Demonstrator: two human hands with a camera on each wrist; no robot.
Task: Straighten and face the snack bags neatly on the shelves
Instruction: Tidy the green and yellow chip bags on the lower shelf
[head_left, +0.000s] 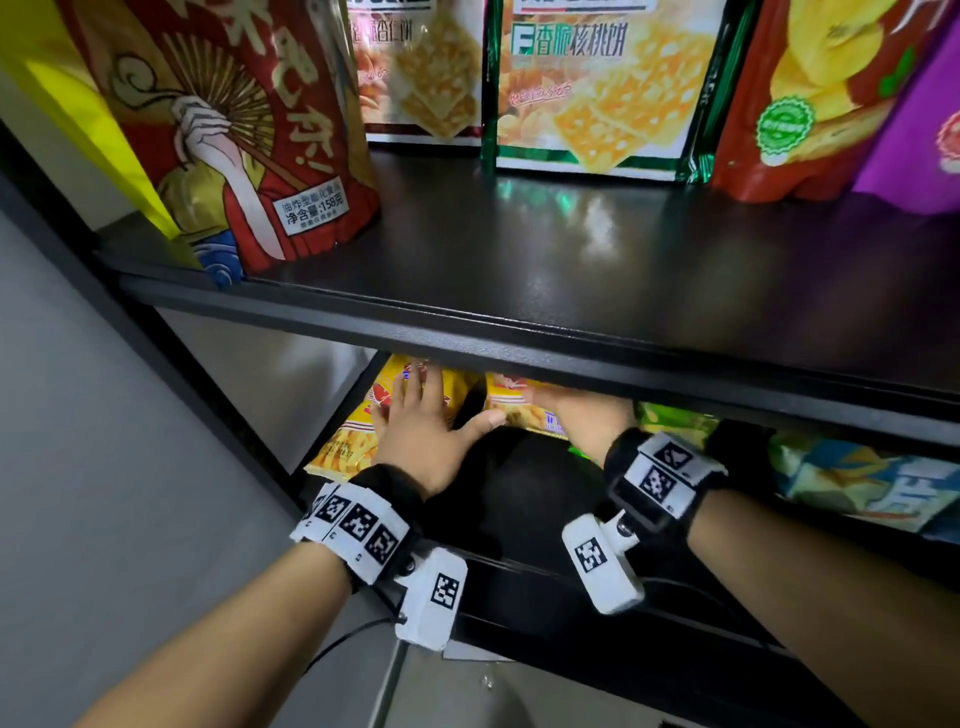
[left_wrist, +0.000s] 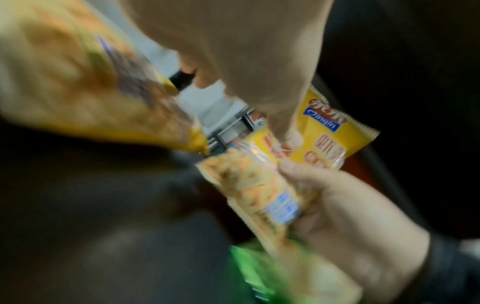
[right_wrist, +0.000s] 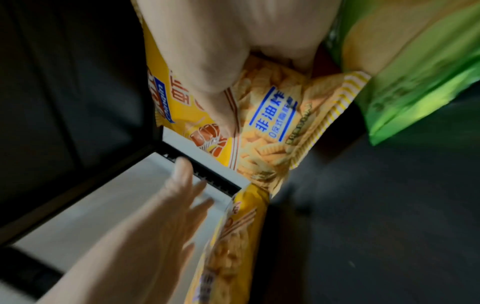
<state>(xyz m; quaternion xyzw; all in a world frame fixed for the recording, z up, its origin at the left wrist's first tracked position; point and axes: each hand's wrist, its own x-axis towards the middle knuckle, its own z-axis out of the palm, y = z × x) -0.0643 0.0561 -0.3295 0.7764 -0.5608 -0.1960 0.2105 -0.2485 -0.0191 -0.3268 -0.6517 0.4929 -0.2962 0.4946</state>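
Right hand (head_left: 582, 415) pinches the second yellow shrimp-chip bag (right_wrist: 270, 123), thumb across its printed face and fingers behind, as the right wrist view shows; the bag stands on the lower shelf (head_left: 545, 493), just beside a green bag (right_wrist: 415, 72). Left hand (head_left: 421, 431) lies spread, fingers straight, flat against the first yellow shrimp-chip bag (head_left: 353, 441) at the shelf's left end. The flat palm probably steadies that bag while the pinched one is turned to face forward and set upright next to it. On the upper shelf (head_left: 519, 270), a red fan-print bag (head_left: 249, 140), two cracker bags, a red-orange bag and a purple bag stand facing out, their tops cut off. The upper shelf's front edge hides the fingertips of both hands and the tops of the yellow bags. Motion blur softens the left wrist view, so whether the two yellow bags touch cannot be determined.
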